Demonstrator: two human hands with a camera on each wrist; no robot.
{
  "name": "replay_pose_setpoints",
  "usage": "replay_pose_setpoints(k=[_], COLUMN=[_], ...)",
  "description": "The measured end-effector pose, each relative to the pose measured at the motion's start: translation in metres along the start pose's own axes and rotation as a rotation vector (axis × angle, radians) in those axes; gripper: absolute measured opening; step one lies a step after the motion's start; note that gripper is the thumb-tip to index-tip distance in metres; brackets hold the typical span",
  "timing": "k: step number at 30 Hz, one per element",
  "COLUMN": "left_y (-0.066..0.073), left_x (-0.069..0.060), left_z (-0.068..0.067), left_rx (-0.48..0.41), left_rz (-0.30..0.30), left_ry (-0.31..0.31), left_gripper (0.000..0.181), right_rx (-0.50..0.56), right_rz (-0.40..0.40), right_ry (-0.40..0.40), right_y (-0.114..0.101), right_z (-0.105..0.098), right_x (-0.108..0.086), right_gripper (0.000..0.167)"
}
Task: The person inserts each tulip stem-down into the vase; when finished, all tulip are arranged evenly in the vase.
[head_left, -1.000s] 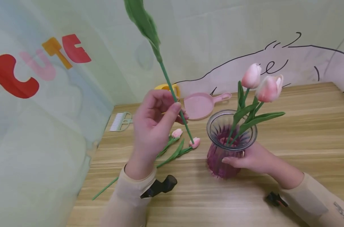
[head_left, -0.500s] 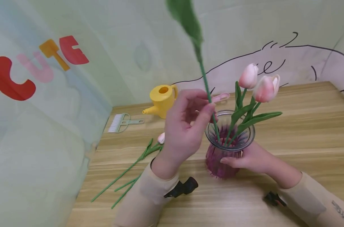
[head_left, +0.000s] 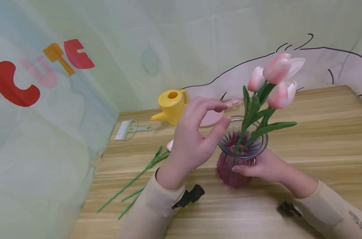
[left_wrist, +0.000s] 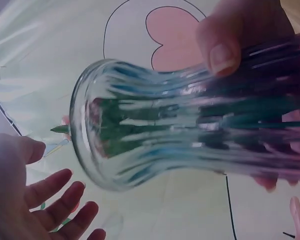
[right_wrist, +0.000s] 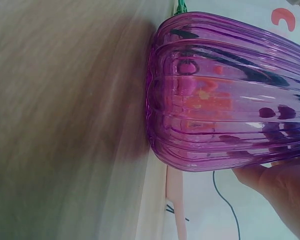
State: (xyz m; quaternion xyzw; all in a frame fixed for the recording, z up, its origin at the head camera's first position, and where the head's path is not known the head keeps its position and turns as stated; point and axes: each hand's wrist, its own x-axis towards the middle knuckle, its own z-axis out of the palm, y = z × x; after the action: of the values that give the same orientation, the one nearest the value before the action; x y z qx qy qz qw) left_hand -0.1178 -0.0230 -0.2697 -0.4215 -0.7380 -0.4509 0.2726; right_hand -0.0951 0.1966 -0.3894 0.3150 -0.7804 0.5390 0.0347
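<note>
A ribbed glass vase [head_left: 230, 171], clear at the rim and purple below, stands on the table with three pink-and-white tulips [head_left: 277, 70] in it. My right hand [head_left: 270, 166] grips the vase's side, thumb across the front. Just left of the rim hovers my left hand [head_left: 196, 136], thumb and fingers apart and holding nothing. In the left wrist view, a gap separates my left hand [left_wrist: 45, 190] from the rim, and green stems show through the glass [left_wrist: 165, 120]. The right wrist view has the vase's purple base [right_wrist: 210, 140] on the wood.
More tulips [head_left: 151, 162] lie on the table at left, partly hidden by my left arm. Behind stand a yellow watering can [head_left: 170, 106] and a pink dustpan [head_left: 212, 118], with a small pale-green brush [head_left: 128, 129] at far left. A printed cloth backs the table.
My left hand moved right, lowering a tulip stem into the vase, then let go of it. The vase now holds three tulips instead of two. My right hand stayed on the vase.
</note>
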Motion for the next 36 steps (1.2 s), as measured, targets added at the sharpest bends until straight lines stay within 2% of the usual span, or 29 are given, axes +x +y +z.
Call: replay_pose_setpoints(k=[3, 7, 11, 14, 17, 20, 23, 27, 29, 33, 36], left_y=[-0.004, -0.017, -0.034, -0.046, -0.054, -0.060, -0.068, -0.082, -0.090, -0.099, -0.099], left_x=[-0.005, -0.018, -0.040, -0.058, -0.076, -0.094, -0.112, -0.134, -0.144, -0.160, -0.170], left_z=[-0.009, -0.022, -0.035, -0.047, -0.062, -0.077, -0.092, -0.109, -0.118, -0.143, -0.163], left_rx=[-0.020, 0.027, 0.103, 0.174, 0.334, 0.521, 0.640, 0.709, 0.717, 0.716, 0.707], left_rz=[0.004, -0.036, -0.122, -0.216, -0.331, -0.446, -0.556, -0.687, -0.745, -0.863, -0.944], left_ry=[0.018, 0.015, -0.016, -0.074, -0.177, -0.320, -0.479, -0.688, -0.762, -0.835, -0.876], left_gripper=[0.019, 0.020, 0.018, 0.017, 0.018, 0.016, 0.016, 0.021, 0.022, 0.026, 0.028], right_rx=[-0.029, -0.066, -0.069, -0.058, -0.045, -0.038, -0.036, -0.046, -0.051, -0.050, -0.046], right_rz=[0.017, 0.043, 0.037, 0.020, 0.004, 0.000, -0.005, 0.001, 0.008, 0.010, -0.006], right_ry=[0.008, 0.009, 0.013, 0.016, 0.018, 0.018, 0.017, 0.032, 0.040, 0.040, 0.035], right_y=[0.000, -0.001, 0.000, 0.000, 0.001, 0.001, 0.001, 0.002, 0.002, 0.002, 0.001], right_z=[0.000, 0.000, -0.001, -0.001, -0.002, -0.001, 0.000, 0.000, 0.000, 0.000, 0.001], right_x=[-0.001, -0.002, -0.001, -0.001, 0.000, 0.000, -0.001, -0.003, -0.004, -0.004, -0.002], right_gripper=[0.071, 0.072, 0.072, 0.073, 0.074, 0.074, 0.074, 0.075, 0.076, 0.077, 0.078])
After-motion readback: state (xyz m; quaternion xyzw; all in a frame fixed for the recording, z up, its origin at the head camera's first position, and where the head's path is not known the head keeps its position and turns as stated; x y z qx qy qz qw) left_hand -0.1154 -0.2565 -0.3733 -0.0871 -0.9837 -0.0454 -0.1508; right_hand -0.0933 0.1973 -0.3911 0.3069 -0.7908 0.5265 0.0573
